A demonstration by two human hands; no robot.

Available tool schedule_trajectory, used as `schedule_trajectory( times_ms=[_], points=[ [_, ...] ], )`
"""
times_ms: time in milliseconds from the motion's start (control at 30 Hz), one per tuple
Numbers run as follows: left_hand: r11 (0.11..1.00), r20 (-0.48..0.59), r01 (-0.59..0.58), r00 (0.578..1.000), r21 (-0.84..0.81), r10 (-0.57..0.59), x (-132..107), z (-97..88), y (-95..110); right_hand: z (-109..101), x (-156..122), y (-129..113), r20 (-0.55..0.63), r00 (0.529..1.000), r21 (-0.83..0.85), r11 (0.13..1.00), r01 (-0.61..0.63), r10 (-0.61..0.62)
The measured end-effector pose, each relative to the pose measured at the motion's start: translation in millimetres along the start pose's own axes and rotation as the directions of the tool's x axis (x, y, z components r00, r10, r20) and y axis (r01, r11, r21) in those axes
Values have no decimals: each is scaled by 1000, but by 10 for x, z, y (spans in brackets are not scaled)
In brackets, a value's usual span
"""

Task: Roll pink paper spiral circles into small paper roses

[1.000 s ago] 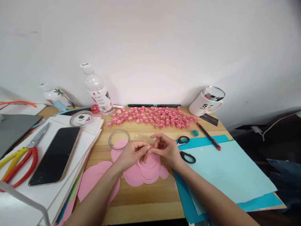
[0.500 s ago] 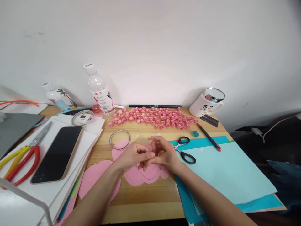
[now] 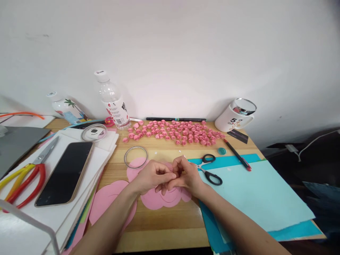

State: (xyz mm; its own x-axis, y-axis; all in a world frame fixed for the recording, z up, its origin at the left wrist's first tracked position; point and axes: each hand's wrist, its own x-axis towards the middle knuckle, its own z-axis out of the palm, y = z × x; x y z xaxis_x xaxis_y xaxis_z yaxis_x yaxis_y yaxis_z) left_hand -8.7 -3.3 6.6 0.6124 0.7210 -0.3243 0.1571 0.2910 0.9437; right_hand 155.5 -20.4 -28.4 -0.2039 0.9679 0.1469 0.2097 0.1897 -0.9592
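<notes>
Fingers (image 3: pixel 168 176) of the left hand (image 3: pixel 150 177) and right hand (image 3: pixel 189 175) come together at the tips, curled inward; they screen the space between them, so whether they pinch anything cannot be told. Pink paper pieces (image 3: pixel 167 200) lie on the tabletop (image 3: pixel 164 226) just below, partly covered by both hands. The left forearm (image 3: pixel 113 219) hides part of another pink pile (image 3: pixel 103 200). Black-handled scissors (image 3: pixel 214 178) lie beside the right hand, their blades mostly out of sight.
</notes>
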Motion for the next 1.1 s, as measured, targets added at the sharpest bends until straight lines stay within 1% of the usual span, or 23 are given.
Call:
schedule_trajectory(
  times_ms=[67, 133, 267, 333, 433, 533, 633, 700, 800, 933, 1000, 1100],
  points=[
    [1000, -32, -20, 999, -17, 19, 12, 10, -17, -8, 14, -38, 3, 1000, 47, 998, -29, 29],
    [997, -98, -59, 994, -45, 54, 25, 8, -26, -16, 31, -74, -4, 998, 128, 990, -54, 55],
    [989, -265, -138, 957, -46, 122, 42, -14, -17, -17, 60, -89, 7, 997, 283, 956, -73, 74],
    [989, -305, -148, 943, -21, 135, 42, -19, -11, -8, 69, -72, -18, 999, 300, 953, -38, 46],
    [987, -297, -162, 943, -18, 150, 38, -14, -9, 5, 72, -49, -108, 994, 234, 971, 53, -28],
    [981, -251, -193, 950, -11, 184, 32, -8, -3, 4, 64, -52, -204, 973, 56, 991, 125, -111],
    [974, -219, -224, 950, 26, 224, 33, -4, 4, -7, 57, -74, -280, 941, -105, 981, 166, -189],
    [970, -233, -237, 941, 57, 244, 42, -2, -1, -14, 57, -85, -302, 932, -125, 978, 168, -199],
    [966, -292, -235, 922, 105, 256, 64, 0, -20, -16, 62, -85, -316, 938, -39, 990, 139, -144],
    [962, -351, -224, 898, 154, 265, 79, 14, -16, -9, 69, -83, -314, 949, 185, 982, 32, 28],
    [966, -379, -216, 890, 139, 254, 77, 29, 2, -6, 75, -91, -306, 946, 271, 962, -21, 107],
    [974, -397, -211, 890, 80, 225, 69, 49, 25, -9, 88, -107, -301, 937, 335, 940, -69, 176]
  ],
)
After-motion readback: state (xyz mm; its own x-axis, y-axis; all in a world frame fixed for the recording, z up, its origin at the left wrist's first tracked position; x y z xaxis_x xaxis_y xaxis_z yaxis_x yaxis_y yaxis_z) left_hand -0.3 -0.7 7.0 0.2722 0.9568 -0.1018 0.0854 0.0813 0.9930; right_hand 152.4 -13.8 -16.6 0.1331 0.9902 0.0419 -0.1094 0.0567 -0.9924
